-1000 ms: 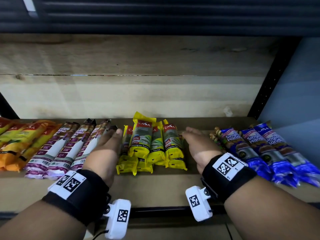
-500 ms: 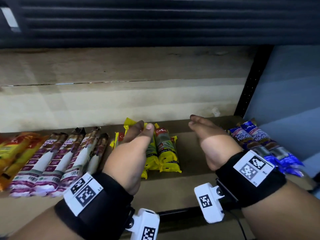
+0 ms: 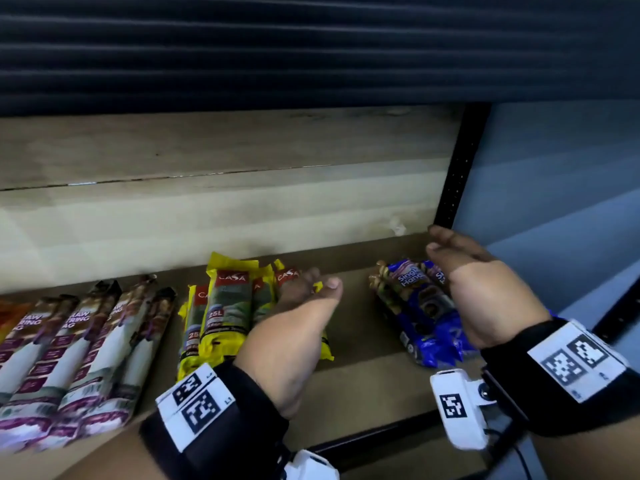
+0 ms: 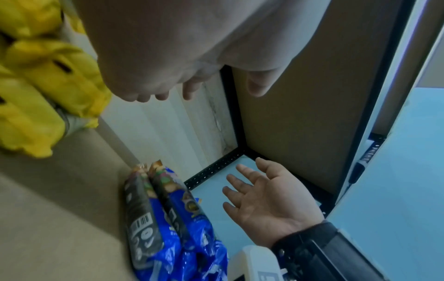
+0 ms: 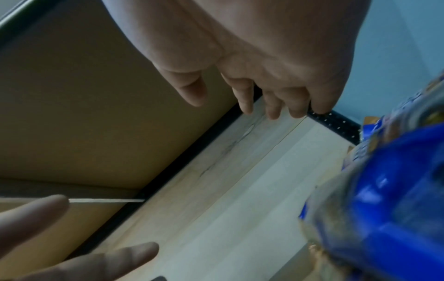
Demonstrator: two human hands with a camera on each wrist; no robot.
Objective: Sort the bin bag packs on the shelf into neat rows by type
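Bin bag packs lie in rows on the wooden shelf (image 3: pixel 356 344). White-and-purple packs (image 3: pixel 79 348) are at the left, yellow packs (image 3: pixel 225 317) in the middle, blue packs (image 3: pixel 422 313) at the right. My left hand (image 3: pixel 311 289) hovers over the right side of the yellow row, fingers relaxed and holding nothing. My right hand (image 3: pixel 446 247) is raised above the blue row, fingers straight and empty. In the left wrist view the blue packs (image 4: pixel 165 214) lie beside my right hand (image 4: pixel 252 184). The blurred blue packs (image 5: pixel 384 199) fill the right wrist view's lower right corner.
A black metal upright (image 3: pixel 457 168) closes the shelf's right end, with a blue wall (image 3: pixel 561 174) beyond it. A pale wooden back panel (image 3: pixel 207 220) stands behind the rows. Bare shelf board separates the yellow and blue rows. An orange pack (image 3: pixel 10 317) shows at the far left edge.
Both hands have lifted off the shelf and moved right. The left went from the purple row to the yellow row; the right went from beside the yellow packs to above the blue row.
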